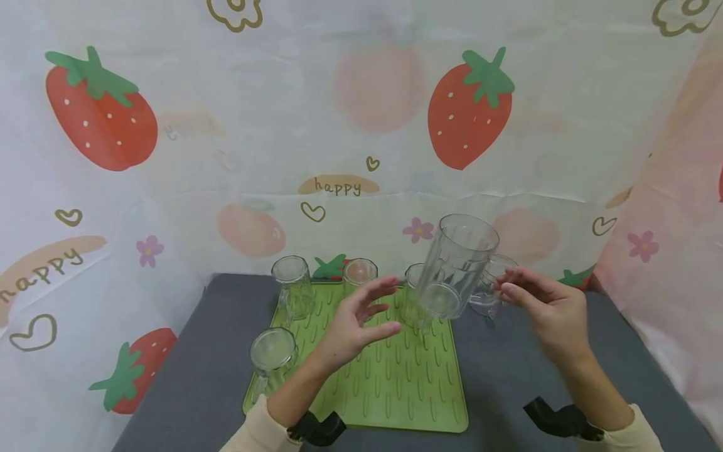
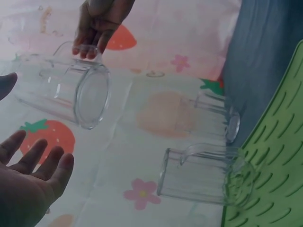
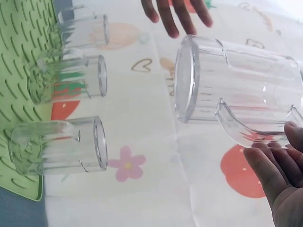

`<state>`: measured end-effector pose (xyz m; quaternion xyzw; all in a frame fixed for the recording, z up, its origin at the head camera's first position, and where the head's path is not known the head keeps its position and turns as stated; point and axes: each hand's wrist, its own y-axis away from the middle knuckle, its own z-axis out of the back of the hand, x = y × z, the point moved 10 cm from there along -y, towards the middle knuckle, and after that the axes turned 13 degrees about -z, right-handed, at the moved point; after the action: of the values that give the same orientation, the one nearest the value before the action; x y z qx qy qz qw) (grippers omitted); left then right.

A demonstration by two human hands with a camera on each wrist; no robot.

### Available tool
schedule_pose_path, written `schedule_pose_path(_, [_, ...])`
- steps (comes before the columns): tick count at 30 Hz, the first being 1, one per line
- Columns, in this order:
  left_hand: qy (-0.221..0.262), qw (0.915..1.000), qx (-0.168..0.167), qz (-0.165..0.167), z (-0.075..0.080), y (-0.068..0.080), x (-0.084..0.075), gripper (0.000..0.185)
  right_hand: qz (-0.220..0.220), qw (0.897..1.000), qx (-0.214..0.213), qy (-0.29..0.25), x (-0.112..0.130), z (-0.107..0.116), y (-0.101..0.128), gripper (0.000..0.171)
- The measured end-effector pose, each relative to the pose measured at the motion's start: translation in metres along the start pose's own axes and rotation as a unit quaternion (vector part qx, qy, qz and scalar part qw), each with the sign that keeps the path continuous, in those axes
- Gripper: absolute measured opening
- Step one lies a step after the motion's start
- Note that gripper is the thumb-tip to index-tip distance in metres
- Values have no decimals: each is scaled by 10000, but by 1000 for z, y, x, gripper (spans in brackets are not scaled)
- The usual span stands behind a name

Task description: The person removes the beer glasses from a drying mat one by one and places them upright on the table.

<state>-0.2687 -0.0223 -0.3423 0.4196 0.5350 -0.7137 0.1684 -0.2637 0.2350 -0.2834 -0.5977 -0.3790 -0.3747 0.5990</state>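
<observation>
My right hand (image 1: 556, 314) holds a clear glass mug (image 1: 457, 267) by its handle (image 3: 251, 132), fingers and thumb pinching it. The mug is raised above the mat's right side, tilted, with its thick base low and its mouth up. My left hand (image 1: 356, 323) is to the left of this mug, fingers spread and apart from it, over the green ridged mat (image 1: 395, 402). In the left wrist view, the fingers of the left hand (image 2: 33, 184) point toward the mug (image 2: 61, 90) with nothing in them.
Several clear mugs stand bottom up on the mat: one front left (image 1: 273, 351), one back left (image 1: 294, 289), one back middle (image 1: 360, 271) and one back right (image 1: 412, 307). Another mug (image 1: 486, 301) stands on the grey table (image 1: 508, 376) right of the mat. A printed curtain (image 1: 384, 157) hangs behind.
</observation>
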Motion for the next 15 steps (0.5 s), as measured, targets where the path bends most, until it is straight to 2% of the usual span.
schedule_pose_path(7, [-492, 9986, 99, 144, 6, 5, -9, 67, 12, 9992, -351, -178, 0, 15, -3, 20])
schedule_pose_path(11, [-848, 9963, -62, 140, 18, 9, -17, 67, 44, 9975, -513, -491, -1, 23, -6, 20])
schedule_pose_path(15, [-1006, 9947, -104, 170, 30, 15, -26, 67, 21, 9949, -762, -665, -3, 34, -8, 20])
